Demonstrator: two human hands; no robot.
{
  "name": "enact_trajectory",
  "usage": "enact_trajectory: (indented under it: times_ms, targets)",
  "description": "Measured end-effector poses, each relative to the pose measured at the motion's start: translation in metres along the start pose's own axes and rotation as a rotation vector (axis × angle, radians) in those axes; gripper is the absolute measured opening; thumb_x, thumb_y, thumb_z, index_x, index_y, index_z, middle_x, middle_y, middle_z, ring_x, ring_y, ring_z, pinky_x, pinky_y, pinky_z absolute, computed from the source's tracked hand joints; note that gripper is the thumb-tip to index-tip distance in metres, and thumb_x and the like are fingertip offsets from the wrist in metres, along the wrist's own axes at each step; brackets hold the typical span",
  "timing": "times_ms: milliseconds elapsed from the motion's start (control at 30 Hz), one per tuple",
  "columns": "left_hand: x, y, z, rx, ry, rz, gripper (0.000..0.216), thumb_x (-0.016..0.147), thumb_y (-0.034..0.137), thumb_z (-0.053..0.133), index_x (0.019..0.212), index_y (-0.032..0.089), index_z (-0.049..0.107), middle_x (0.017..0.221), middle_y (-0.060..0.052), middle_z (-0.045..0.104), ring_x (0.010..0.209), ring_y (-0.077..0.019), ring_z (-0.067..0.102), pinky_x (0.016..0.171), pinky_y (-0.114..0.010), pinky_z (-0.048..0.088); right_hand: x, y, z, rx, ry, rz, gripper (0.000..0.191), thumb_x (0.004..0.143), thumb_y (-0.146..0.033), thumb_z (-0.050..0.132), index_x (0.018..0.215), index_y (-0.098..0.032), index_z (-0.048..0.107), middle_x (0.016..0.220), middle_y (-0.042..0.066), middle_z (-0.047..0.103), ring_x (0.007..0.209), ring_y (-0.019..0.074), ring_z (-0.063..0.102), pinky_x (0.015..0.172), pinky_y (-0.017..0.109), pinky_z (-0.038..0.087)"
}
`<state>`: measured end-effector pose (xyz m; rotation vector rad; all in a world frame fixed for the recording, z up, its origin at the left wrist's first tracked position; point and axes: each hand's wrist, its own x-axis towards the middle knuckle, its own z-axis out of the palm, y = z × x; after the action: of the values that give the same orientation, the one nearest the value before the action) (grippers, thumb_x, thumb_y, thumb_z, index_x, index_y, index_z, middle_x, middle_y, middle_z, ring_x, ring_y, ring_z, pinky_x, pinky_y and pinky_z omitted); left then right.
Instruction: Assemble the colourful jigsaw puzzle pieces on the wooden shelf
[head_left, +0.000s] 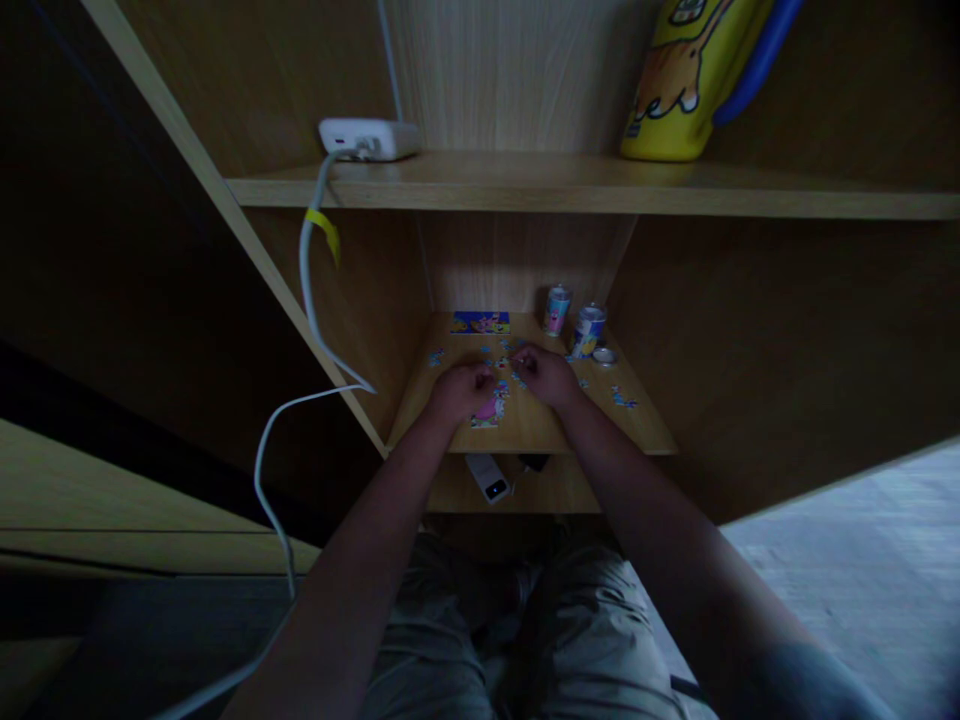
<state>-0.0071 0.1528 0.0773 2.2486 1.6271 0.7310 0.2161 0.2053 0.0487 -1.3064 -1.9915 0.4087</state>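
On the wooden shelf board (420, 420) lies a partly joined jigsaw puzzle (489, 408) with pink and blue colours. My left hand (459, 390) is at its left edge, fingers curled together; whatever they hold is hidden. To the right, my right hand (547, 374) pinches a small puzzle piece, its fingertips just above the loose puzzle pieces (502, 362) in the middle. Behind both hands lies a blue picture card (481, 322). A few joined pieces (622, 398) rest right of my right hand, and another small cluster (436, 357) is at the left.
Two printed cans (556, 310) (589, 330) stand at the back right, with a round lid (604, 356) beside them. Above, a shelf (510, 182) carries a white charger (369, 139) and a yellow bottle (675, 90). A white cable (305, 270) hangs left. Below lies a white device (487, 477).
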Motion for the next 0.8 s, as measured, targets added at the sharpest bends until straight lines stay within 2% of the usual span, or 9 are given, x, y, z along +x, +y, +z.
enact_trajectory:
  times_ms: [333, 800]
  targets:
    - [-0.0003, -0.0001, 0.0002, -0.03, 0.001, 0.001, 0.02, 0.1, 0.032, 0.062, 0.092, 0.023, 0.078, 0.08, -0.003, 0.078, 0.072, -0.0198, 0.067, 0.066, -0.031, 0.041, 0.0, 0.0007, -0.0003, -0.009, -0.003, -0.002, 0.012, 0.102, -0.033, 0.069, 0.107, -0.026, 0.077, 0.089, 0.001, 0.079, 0.081, 0.0196, 0.072, 0.074, 0.029, 0.05]
    - [-0.0003, 0.0013, -0.0004, 0.004, -0.002, 0.003, 0.022, 0.101, 0.033, 0.061, 0.094, 0.023, 0.079, 0.084, -0.004, 0.08, 0.076, -0.022, 0.07, 0.07, -0.033, 0.044, -0.0011, -0.0005, -0.0012, -0.027, -0.004, 0.005, 0.015, 0.103, -0.035, 0.067, 0.107, -0.025, 0.078, 0.089, 0.002, 0.079, 0.078, 0.0195, 0.071, 0.073, 0.03, 0.05]
